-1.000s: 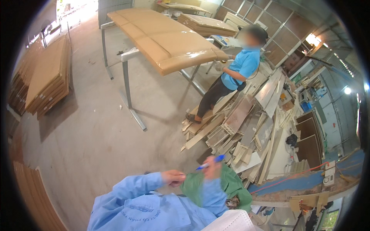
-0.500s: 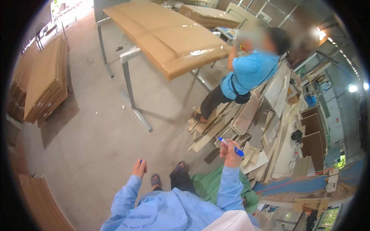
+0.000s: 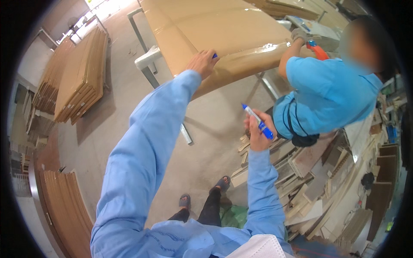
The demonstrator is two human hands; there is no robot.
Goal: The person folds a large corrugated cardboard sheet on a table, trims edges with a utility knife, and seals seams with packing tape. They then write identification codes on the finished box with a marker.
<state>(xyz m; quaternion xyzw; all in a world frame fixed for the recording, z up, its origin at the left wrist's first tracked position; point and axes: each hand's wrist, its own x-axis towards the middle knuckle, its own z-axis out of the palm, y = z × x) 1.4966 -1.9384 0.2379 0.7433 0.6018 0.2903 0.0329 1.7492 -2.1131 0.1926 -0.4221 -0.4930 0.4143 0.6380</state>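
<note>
A brown panel wrapped in cardboard and clear film [image 3: 228,23] lies on a metal stand. My left hand [image 3: 202,63] is over its near corner, the fingers closed on a small blue marker cap [image 3: 214,55]; whether the hand rests on the wrapping I cannot tell. Lower and to the right, my right hand [image 3: 259,131] grips a white-and-blue marker [image 3: 259,120], its blue tip slanting up to the left, apart from the panel.
A person in a blue shirt [image 3: 329,88] stands at the panel's right end, a gloved hand near it and an orange-handled tool [image 3: 317,51] close by. Wood offcuts [image 3: 318,172] litter the floor at right. Stacked wrapped panels [image 3: 84,77] stand at left; a metal leg [image 3: 186,133] reaches the floor.
I have come closer to the wrapped panel. My left arm has stretched forward, bringing that hand over the panel's corner. My right hand has risen, still holding the marker.
</note>
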